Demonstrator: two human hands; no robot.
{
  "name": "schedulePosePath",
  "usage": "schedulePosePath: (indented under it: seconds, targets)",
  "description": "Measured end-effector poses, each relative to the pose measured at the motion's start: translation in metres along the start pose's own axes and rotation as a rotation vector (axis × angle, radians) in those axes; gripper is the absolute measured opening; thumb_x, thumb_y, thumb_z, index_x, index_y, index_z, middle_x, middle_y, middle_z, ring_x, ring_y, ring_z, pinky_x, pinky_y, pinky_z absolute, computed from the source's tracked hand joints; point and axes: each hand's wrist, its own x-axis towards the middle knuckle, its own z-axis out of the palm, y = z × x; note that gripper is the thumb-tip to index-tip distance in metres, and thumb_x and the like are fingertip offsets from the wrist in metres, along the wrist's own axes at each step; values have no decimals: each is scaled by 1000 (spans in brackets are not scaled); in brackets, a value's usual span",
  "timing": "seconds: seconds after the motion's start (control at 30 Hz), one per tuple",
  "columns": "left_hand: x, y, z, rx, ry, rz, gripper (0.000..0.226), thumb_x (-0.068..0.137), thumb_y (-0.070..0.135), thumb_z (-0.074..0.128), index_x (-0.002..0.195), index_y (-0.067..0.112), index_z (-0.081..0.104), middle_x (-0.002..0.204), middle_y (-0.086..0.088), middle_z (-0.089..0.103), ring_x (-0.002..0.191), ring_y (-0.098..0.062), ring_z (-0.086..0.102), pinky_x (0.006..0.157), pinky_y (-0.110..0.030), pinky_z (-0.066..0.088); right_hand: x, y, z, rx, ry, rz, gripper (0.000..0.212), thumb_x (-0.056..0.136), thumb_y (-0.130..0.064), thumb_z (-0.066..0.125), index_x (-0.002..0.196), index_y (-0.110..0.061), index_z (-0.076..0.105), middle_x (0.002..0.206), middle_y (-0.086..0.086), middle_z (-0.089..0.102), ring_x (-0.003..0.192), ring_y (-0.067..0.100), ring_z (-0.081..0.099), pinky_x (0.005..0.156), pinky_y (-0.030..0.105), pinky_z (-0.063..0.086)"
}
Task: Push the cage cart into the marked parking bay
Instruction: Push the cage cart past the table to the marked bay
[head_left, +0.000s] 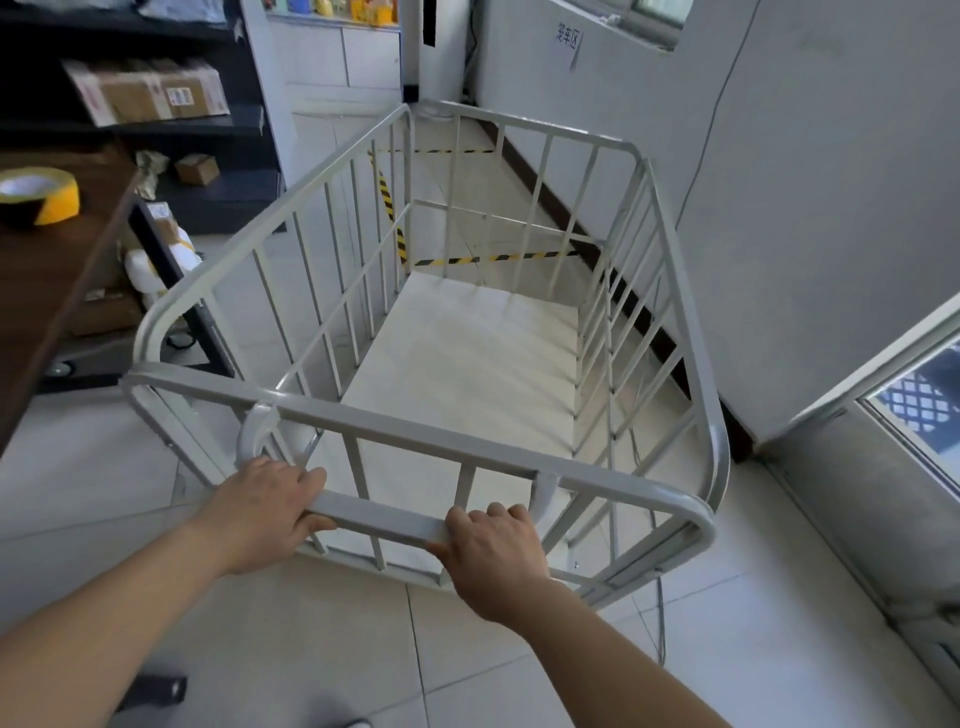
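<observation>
A grey metal cage cart (670, 499) with barred sides and a pale floor panel stands on the tiled floor in front of me. Both hands hold its near handle bar (387, 522): my left hand (265, 512) grips the left end, my right hand (493, 551) the right end. The cart is empty. Beyond its far end, yellow-and-black striped tape (493, 258) marks a rectangular bay on the floor beside the right wall, seen through the bars. The cart's far end overlaps the tape's near line in the view; whether it crosses that line I cannot tell.
A brown table (47, 291) with a yellow-black tape roll (44, 197) stands at left. Dark shelving with cardboard boxes (150, 93) is behind it. A grey wall (805, 208) with a paper sign (569, 41) runs along the right, a window (919, 400) at far right.
</observation>
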Motion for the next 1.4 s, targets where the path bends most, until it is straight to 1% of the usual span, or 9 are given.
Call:
schedulePosePath:
  seconds: [0.13,0.27,0.4,0.6,0.83,0.97,1.1,1.23,1.4]
  targets:
    - [-11,44,5,57,69,20,38,80,61,53,78,23,49,66,5,59,59,-19,55,60,-34,46,-36,23,-2,18,-38,-13,63,74,-64,-12,89,-23,34,92,6,62,84,28,49,84,41,33]
    - [-9,90,0,95,122,48,40,71,59,65,70,24,46,53,6,54,46,-15,50,50,-27,30,-64,54,-8,-3,-65,-29,67,73,-66,-15,91,-24,34,95,5,62,88,28,50,85,40,33]
    - [6,130,7,74,160,55,40,76,63,51,68,24,48,49,5,53,41,-15,49,48,-29,40,-81,90,-18,-59,-119,-15,82,72,-67,-15,103,-19,44,98,5,62,83,26,46,87,40,35]
    - [47,175,5,44,191,47,46,80,63,31,65,23,48,42,5,50,34,-16,46,45,-28,42,-88,145,-29,-102,-162,41,88,68,-69,-17,105,-19,45,99,4,59,79,20,36,87,36,36]
    - [101,200,0,40,182,35,73,75,67,-1,93,20,51,76,-1,67,66,-23,61,69,-36,40,-70,203,-42,-123,-147,43,83,72,-68,-11,109,-19,46,103,3,58,94,23,49,94,36,37]
    - [137,202,0,47,165,-3,63,82,69,10,93,21,48,75,1,65,66,-22,60,72,-36,44,-47,233,-48,-149,-156,38,78,74,-66,-10,106,-20,45,101,2,58,94,23,50,95,36,38]
    - [173,203,-4,64,152,-28,54,87,66,22,94,19,49,75,-1,66,67,-24,61,73,-36,44,-23,267,-49,-153,-156,27,46,97,-55,19,106,-20,47,99,2,58,93,22,51,96,37,38]
    - [208,206,-7,78,164,-25,51,89,64,27,94,18,50,75,-2,66,66,-25,61,68,-37,39,-1,297,-57,-165,-121,2,76,75,-67,-8,102,-21,46,94,0,57,89,22,50,93,36,39]
    - [250,207,-9,88,178,-35,52,86,64,34,85,17,55,60,-3,63,52,-25,58,58,-35,36,26,333,-63,-148,-128,0,79,72,-66,-12,103,-22,45,89,-4,50,84,19,44,93,35,38]
